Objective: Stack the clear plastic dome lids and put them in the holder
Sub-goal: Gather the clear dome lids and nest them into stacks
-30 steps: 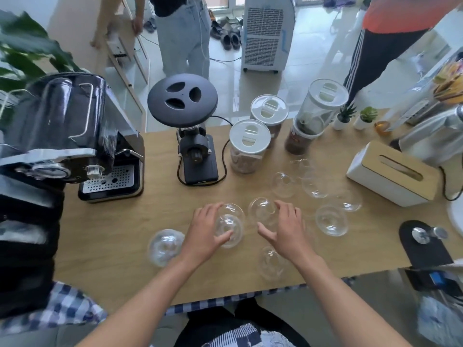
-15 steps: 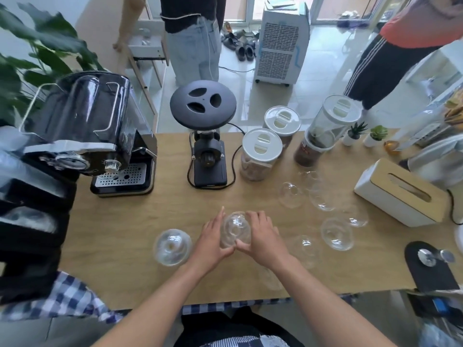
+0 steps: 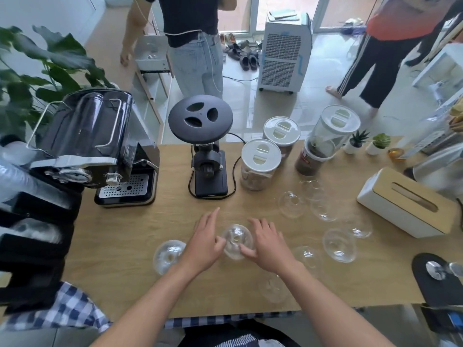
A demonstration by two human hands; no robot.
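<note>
- While pressed between both sets of fingers: dome lid, dome up, on wooden table.
- Left hand grasping lid's left flank; right hand grasping its right.
- Just left of left fingers: second lid.
- Right of right fingers: loose lids, scattered.

hands: left + right cup dome lid | table | other lids scattered

Glossy clear plastic dome lids on matt wood-grain table.
</note>
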